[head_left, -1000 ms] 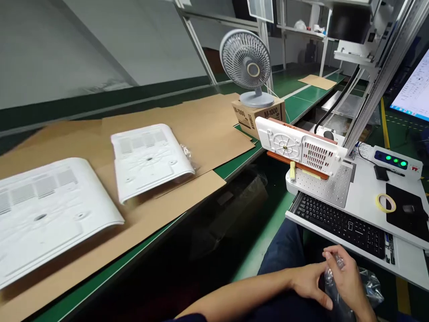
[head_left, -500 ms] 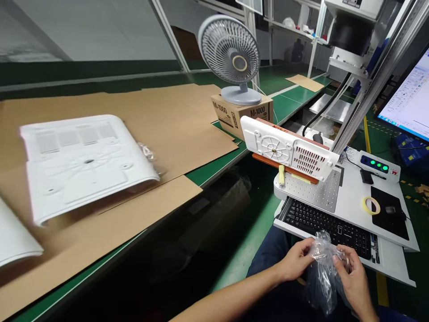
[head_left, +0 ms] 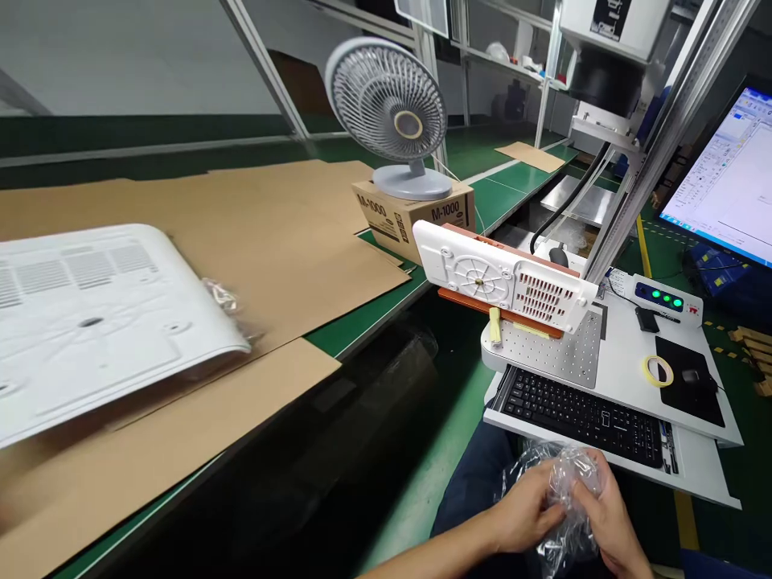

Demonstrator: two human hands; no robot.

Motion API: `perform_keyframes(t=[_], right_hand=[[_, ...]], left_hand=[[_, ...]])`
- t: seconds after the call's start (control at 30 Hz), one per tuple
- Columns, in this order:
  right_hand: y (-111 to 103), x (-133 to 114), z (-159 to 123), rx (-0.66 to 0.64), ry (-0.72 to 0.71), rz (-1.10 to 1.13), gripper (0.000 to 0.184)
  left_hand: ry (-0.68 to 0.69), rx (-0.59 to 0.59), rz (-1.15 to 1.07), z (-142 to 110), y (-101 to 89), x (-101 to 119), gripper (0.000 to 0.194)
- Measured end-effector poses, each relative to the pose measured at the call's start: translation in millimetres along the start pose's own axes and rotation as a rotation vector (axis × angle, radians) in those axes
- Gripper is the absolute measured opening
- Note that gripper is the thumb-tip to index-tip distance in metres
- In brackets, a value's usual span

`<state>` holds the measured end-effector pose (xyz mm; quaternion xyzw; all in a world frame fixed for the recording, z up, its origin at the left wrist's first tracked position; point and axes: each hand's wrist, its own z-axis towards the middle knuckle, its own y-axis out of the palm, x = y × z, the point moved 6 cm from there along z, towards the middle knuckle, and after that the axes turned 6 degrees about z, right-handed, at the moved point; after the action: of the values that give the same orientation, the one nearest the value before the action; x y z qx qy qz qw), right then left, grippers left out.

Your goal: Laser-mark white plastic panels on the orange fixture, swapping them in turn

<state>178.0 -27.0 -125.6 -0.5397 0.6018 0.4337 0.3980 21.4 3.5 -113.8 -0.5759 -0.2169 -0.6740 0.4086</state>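
Note:
Crumpled clear plastic film (head_left: 574, 474), which looks like a bag, is gathered between my two hands above my lap. My left hand (head_left: 531, 503) has its fingers curled into the film from the left. On the other side my right hand (head_left: 606, 507) pinches it, thumb toward the left hand. Loose folds of the film hang below and spread out behind the left hand. Just beyond the hands lies a black keyboard (head_left: 582, 414) in a pulled-out tray. A white plastic panel (head_left: 500, 273) with a round ribbed pattern and slots stands in an orange holder (head_left: 446, 296) above the perforated plate.
At left, a large white cover (head_left: 114, 314) rests on cardboard sheets (head_left: 283, 265). A grey fan (head_left: 389, 104) stands on an M-1000 box (head_left: 416, 213). To the right are yellow tape (head_left: 657, 371), a mouse (head_left: 693, 376), a lit control box (head_left: 667, 297) and a monitor (head_left: 724, 177).
My hands have come closer together and lower, bunching the film more tightly. The whole view has turned slightly right, so the bench things sit further left.

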Motion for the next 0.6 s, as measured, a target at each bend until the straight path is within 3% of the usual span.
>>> perform_keyframes(t=[0.13,0.23,0.37,0.5,0.6], right_hand=[[-12.6,-7.6,6.9,0.107,-0.023,-0.065,0.047],[-24.2,-16.1,5.8,0.174,-0.046,-0.074,0.037],[-31.1,-36.3,-1.5,0.212,-0.135,-0.138,0.020],[-28.8,-51.2,-10.8,0.194,-0.186,-0.146,0.017],[-23.7,-60.4,-18.0,0.150,-0.205,-0.093,0.019]], left_hand=[[-0.154,0.033,-0.072,-2.0,-9.3,-8.6,0.031],[-0.297,0.157,-0.131,-6.7,-14.8,-15.5,0.035],[-0.340,0.358,-0.242,-17.0,-18.5,-23.1,0.047],[-0.481,0.537,-0.347,-26.6,-28.1,-47.7,0.066],[-0.526,0.541,-0.256,-26.2,-39.1,-60.1,0.061]])
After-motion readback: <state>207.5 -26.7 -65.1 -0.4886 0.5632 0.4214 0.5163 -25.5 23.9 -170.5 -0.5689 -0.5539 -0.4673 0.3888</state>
